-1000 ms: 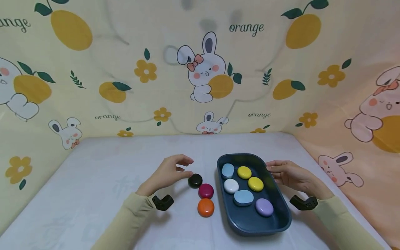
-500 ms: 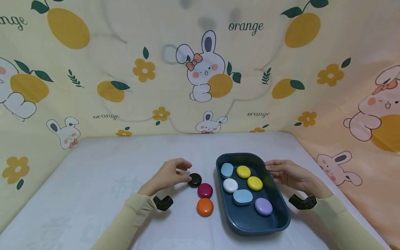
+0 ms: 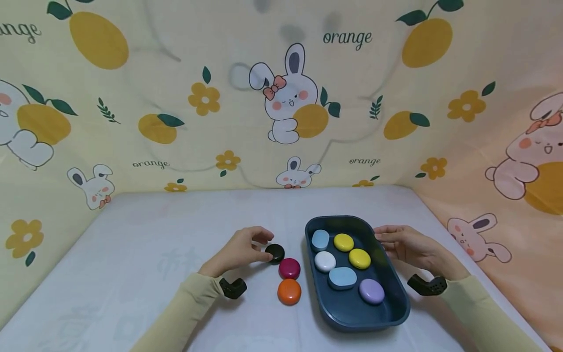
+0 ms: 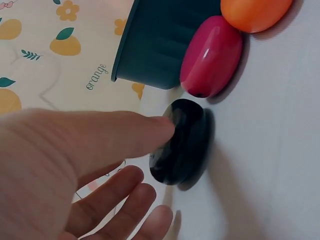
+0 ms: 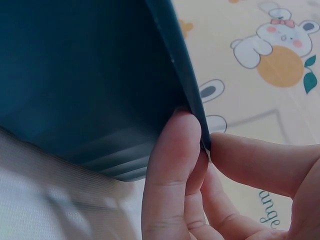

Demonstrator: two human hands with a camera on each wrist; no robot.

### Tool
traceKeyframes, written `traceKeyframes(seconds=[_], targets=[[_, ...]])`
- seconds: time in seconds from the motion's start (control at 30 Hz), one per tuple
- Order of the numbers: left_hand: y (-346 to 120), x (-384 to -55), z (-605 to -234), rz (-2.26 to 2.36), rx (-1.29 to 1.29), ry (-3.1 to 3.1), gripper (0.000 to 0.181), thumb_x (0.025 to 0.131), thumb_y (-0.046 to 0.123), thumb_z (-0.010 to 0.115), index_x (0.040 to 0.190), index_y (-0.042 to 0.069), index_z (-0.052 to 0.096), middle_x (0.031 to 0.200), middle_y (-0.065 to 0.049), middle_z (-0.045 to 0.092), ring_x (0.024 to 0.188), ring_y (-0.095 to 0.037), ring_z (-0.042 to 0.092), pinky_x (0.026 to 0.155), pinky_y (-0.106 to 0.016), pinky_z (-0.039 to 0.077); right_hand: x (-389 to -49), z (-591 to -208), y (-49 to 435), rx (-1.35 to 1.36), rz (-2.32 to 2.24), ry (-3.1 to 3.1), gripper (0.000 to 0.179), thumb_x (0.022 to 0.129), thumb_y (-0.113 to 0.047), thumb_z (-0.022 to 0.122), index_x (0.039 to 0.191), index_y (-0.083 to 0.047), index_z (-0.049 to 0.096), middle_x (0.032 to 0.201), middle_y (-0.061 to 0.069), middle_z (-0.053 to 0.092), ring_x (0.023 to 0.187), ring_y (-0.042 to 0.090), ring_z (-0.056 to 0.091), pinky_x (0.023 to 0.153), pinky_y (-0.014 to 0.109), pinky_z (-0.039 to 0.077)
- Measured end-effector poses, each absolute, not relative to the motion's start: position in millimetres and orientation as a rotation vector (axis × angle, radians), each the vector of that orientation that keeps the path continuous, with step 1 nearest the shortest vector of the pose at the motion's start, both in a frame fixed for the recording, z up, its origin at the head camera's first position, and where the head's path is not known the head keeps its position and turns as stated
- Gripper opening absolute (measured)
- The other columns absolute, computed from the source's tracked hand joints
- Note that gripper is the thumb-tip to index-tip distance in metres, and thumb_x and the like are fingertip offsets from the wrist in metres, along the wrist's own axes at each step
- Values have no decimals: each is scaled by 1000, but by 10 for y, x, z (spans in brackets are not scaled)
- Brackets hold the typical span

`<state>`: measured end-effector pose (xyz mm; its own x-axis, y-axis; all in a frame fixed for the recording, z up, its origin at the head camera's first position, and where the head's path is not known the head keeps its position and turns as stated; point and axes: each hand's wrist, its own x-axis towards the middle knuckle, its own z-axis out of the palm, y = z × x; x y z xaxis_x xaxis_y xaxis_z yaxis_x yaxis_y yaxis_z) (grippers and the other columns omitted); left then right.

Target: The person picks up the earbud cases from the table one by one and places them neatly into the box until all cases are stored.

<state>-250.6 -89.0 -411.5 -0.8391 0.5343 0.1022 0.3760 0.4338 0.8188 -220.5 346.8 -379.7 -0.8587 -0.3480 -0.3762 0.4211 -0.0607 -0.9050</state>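
Observation:
In the head view my left hand [image 3: 239, 252] is beside a glossy black rounded piece [image 3: 275, 253] on the white table. Its thumb [image 4: 145, 131] touches the black piece, while the other visible fingers curve loosely apart from it. A crimson piece [image 3: 289, 268] and an orange piece [image 3: 289, 292] lie in a line toward me. My right hand [image 3: 415, 248] pinches the right rim of a dark blue tray [image 3: 352, 320]. Inside the tray sit two light blue pieces [image 3: 342, 278], two yellow pieces [image 3: 359, 259], a white piece [image 3: 325, 262] and a lilac piece [image 3: 371, 291].
A white cloth [image 3: 145, 264] covers the table. Behind it and along the sides hangs a curtain [image 3: 211, 54] printed with rabbits and oranges. Each wrist wears a small black device [image 3: 233, 288].
My left hand has lowered slightly, bringing its thumb against the black piece. My right hand, the tray and the pieces stay in place; the head view shifts a little.

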Motion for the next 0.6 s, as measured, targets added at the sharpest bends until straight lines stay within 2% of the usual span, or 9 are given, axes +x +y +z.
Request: traceKeyframes(seconds=[0.6], targets=[[-818, -2487, -4187, 1282, 851, 2540, 49, 75, 10, 85, 119, 3, 65, 112, -4, 66, 101, -20, 59, 90, -37, 51, -2209, -3819, 3486, 48, -1963, 1709, 18, 100, -5, 55, 115, -6, 66, 109, 9, 68, 92, 22, 66, 90, 35, 52]])
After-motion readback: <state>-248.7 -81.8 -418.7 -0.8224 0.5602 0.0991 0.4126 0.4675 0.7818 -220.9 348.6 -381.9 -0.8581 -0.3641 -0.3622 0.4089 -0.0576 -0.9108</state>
